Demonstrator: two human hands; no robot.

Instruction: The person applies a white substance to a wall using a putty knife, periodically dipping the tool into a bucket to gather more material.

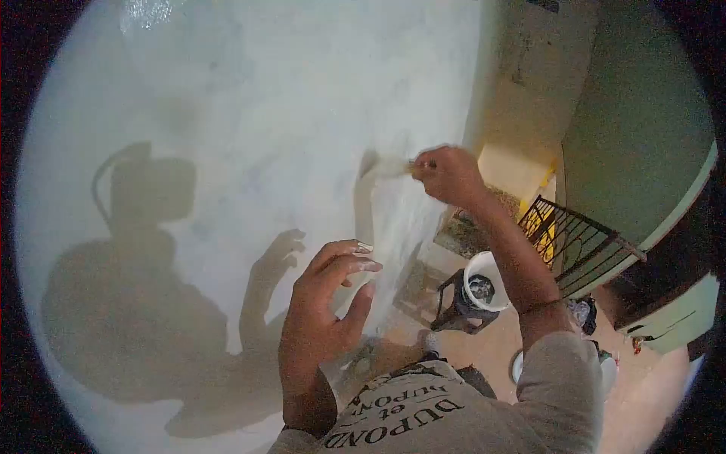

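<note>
My right hand is closed around the handle of a paintbrush, whose pale bristles press against the white wall and look blurred. My left hand hangs in front of the wall lower down, fingers spread and curled, holding nothing; its fingertips carry white smears. The shadows of my head and my left hand fall on the wall to the left.
Below on the floor a white bucket sits on a dark stool. A black metal railing stands to the right beside a green wall. Small items lie on the tan floor near my right elbow.
</note>
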